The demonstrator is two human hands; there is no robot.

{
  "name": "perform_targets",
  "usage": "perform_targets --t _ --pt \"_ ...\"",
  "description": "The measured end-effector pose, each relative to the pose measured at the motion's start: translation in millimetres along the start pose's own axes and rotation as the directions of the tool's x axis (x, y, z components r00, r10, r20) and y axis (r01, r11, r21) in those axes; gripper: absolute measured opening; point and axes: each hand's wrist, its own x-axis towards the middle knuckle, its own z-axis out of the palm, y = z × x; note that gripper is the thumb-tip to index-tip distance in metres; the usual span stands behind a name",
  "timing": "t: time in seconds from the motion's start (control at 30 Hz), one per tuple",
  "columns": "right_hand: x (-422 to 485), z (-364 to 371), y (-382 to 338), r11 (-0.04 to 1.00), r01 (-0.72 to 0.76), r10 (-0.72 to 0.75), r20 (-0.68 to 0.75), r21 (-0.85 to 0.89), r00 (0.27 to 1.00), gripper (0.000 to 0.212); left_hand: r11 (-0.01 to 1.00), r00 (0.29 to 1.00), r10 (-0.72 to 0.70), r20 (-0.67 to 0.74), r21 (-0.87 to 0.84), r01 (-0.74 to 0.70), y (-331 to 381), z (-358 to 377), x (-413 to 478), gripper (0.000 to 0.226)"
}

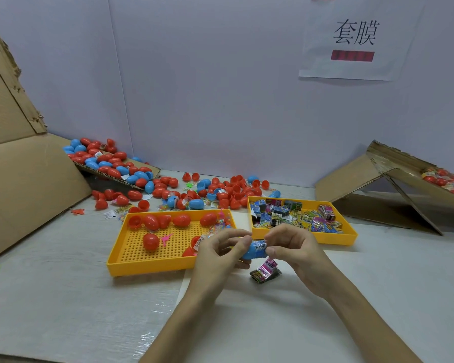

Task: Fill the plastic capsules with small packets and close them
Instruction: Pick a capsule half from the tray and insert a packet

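My left hand [220, 251] grips a blue capsule half [254, 251] just in front of the two yellow trays. My right hand [291, 244] pinches a small printed packet [260, 244] at the capsule's open mouth. A pink and black packet [265, 271] lies on the table under my hands. The left yellow tray [131, 265] holds several red capsules [151, 241] and small toy pieces. The right yellow tray [333, 238] is full of packets [286, 216].
A heap of red and blue capsules [168, 184] spreads along the back of the table and over a cardboard flap [121, 176]. Cardboard sheets stand at the left [24, 179]. A tilted cardboard box [393, 189] with filled capsules sits at the right.
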Motion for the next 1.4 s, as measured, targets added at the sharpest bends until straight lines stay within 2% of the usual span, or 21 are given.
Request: perform_targets --t 0.23,0.6,0.83,1.4 --pt "-0.2 4.3 2.0 0.997 0.032 -0.031 0.017 -0.063 0.999 0.02 1.0 1.0 -0.022 0.0 -0.014 0.022 -1.5 1.2 0.7 0.018" --pt "0.7 4.9 4.3 0.999 0.041 -0.041 -0.004 -0.018 0.999 0.015 0.995 0.999 0.04 -0.032 0.088 -0.037 -4.3 0.5 1.5 0.009" --pt "2.1 4.9 5.6 0.999 0.022 -0.023 -0.032 -0.029 0.999 0.012 0.983 0.99 0.097 -0.099 0.164 -0.08 -5.2 0.5 0.8 0.018" --pt "2.0 2.9 3.6 0.999 -0.036 0.036 -0.034 0.015 0.999 0.019 0.986 0.994 0.086 -0.062 0.152 -0.075 1.2 3.0 -2.9 0.017"
